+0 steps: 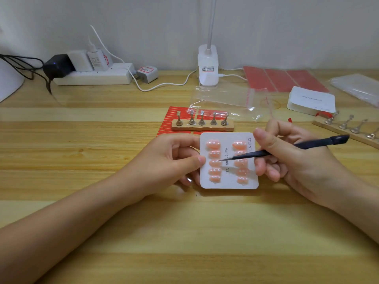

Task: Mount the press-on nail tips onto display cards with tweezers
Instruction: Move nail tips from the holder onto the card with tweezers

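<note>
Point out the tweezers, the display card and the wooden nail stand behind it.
tweezers (287,149): head view, mid shaft.
display card (229,182): head view, bare lower part.
wooden nail stand (203,128): head view, wooden base.

My tweezers look matt black; the card is smooth white paper, nail tips glossy, surface pale wood.

— What can't you make out?
— The left hand's fingers vanish behind the display card. The tweezers cover letters of its print.
— And toward three o'clock?
— The second wooden stand is cut by the edge; the stack of cards carries text too small to read.
</note>
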The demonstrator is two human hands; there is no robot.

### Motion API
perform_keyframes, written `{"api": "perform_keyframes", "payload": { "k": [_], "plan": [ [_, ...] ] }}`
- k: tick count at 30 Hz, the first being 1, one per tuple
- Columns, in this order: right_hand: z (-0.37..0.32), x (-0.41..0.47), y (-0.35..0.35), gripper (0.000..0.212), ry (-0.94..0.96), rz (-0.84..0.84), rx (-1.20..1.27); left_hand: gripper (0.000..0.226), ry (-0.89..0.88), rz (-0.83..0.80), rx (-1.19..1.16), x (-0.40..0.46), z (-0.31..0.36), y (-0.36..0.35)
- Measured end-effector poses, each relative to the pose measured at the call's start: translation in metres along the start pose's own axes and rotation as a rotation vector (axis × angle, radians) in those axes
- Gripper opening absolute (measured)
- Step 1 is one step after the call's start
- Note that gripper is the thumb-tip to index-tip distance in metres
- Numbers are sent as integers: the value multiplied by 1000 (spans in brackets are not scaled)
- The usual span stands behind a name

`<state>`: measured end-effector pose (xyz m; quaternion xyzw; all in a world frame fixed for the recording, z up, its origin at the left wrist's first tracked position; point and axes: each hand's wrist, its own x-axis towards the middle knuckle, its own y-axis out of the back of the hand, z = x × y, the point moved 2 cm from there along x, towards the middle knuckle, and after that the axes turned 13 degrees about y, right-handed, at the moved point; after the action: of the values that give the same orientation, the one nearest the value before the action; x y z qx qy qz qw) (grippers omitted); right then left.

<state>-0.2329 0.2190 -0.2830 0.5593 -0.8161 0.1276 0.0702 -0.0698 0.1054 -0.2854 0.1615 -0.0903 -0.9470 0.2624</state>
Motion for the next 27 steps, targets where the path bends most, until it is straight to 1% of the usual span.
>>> {"api": "perform_keyframes", "payload": {
  "k": [3,7,9,19,25,27],
  "plan": [
    [0,-2,-1,22,58,1,-46,27,10,-8,-30,0,0,1],
    [0,-5,-1,30,110,29,-80,23,13,-27,-68,0,0,2],
    [1,-5,-2,31,127,40,-86,22,11,-36,-86,0,0,3],
    [0,-6,-4,32,122,40,-76,22,7,-69,-95,1,0,1],
    [-1,-4,-6,26,129,45,-57,22,12,-46,-86,1,1,0],
    [-1,-4,-4,30,137,82,-66,21,13,-41,-88,0,1,0]
  ]
}}
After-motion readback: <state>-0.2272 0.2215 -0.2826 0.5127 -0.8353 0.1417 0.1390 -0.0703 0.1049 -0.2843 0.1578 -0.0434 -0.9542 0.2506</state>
